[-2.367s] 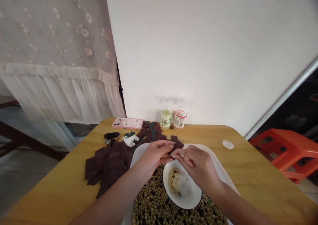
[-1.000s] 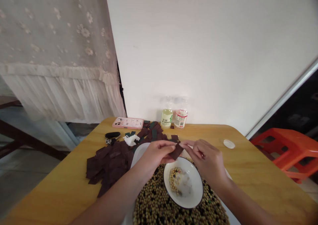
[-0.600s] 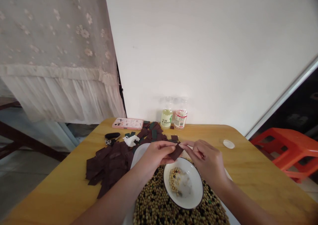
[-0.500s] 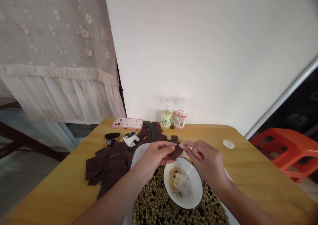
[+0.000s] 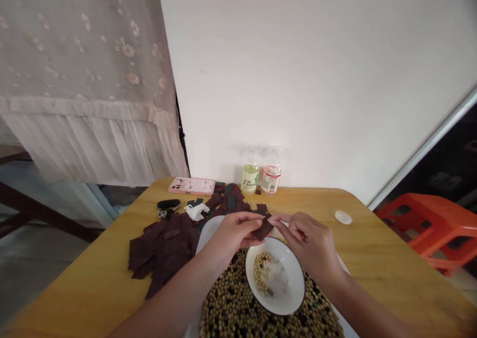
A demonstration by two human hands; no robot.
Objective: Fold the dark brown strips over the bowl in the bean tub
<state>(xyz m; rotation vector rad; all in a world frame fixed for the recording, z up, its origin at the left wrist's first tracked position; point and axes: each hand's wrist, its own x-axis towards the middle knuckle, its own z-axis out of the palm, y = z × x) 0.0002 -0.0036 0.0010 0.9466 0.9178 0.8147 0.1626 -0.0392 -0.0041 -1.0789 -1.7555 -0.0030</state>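
Note:
My left hand [image 5: 233, 234] and my right hand [image 5: 307, 243] pinch a small dark brown rectangular piece [image 5: 263, 229] between their fingertips. The piece looks like leather or stiff fabric, but I cannot tell which. It is bent slightly and hangs just above the far rim of a white bowl with a dark rim [image 5: 276, 277]. A few soybeans and darker beans [image 5: 263, 273] lie inside the bowl. Many more mixed beans [image 5: 227, 303] are heaped around it in a white tray [image 5: 211, 228].
A heap of dark brown pieces [image 5: 162, 248] and dark green strips [image 5: 231, 201] cover the yellow wooden table [image 5: 376, 248] on the left. Behind them are a pink phone [image 5: 191, 186], a tissue [image 5: 196, 211], a black fob [image 5: 168, 204], and two bottles [image 5: 257, 178].
Since the earliest frame, both hands have moved up and away from the bowl, leaving its rim in full view. The brown piece has stayed pinched between them.

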